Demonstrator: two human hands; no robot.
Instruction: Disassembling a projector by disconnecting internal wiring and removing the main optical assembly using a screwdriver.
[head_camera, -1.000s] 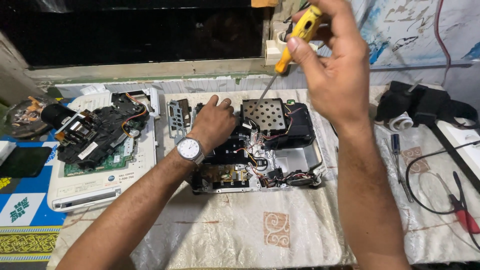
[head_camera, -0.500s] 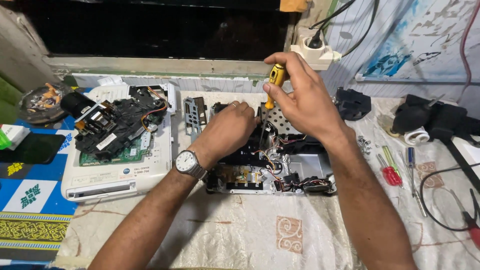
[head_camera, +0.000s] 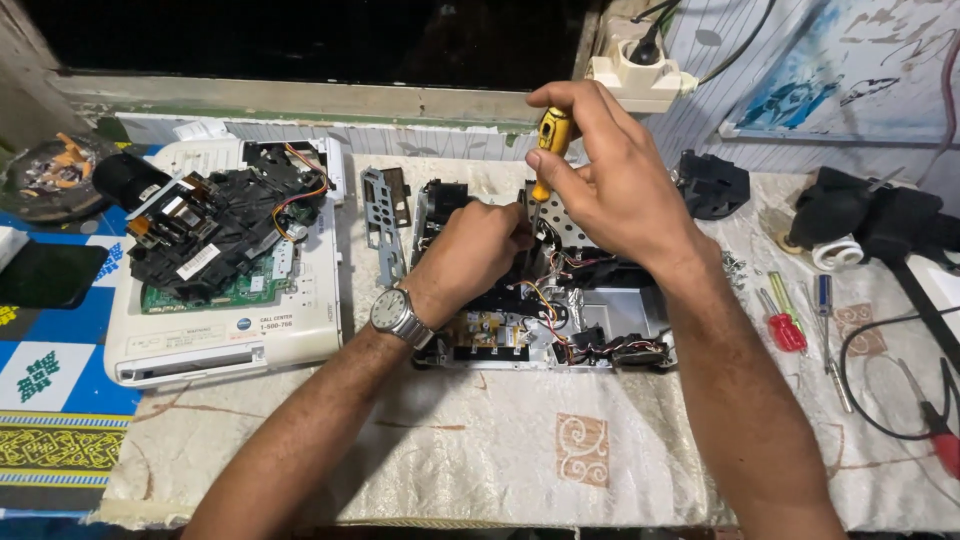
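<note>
Your yellow-handled screwdriver (head_camera: 548, 145) stands nearly upright in your right hand (head_camera: 610, 190), its tip down in the opened device (head_camera: 540, 290). That device lies lidless under both your hands, with coloured wires, a perforated metal plate and circuit boards exposed; your left hand (head_camera: 470, 255) rests on its middle.

Glossy yellow plastic handle on the slim metal-shafted screwdriver (head_camera: 551, 135). Perforated bare metal plate (head_camera: 566, 225), dull grey. Matt black plastic inside the opened white plastic device (head_camera: 640, 310). Shiny steel wristwatch (head_camera: 395, 315). Cream patterned cloth table cover (head_camera: 500, 440), faintly satiny, creased.
</note>
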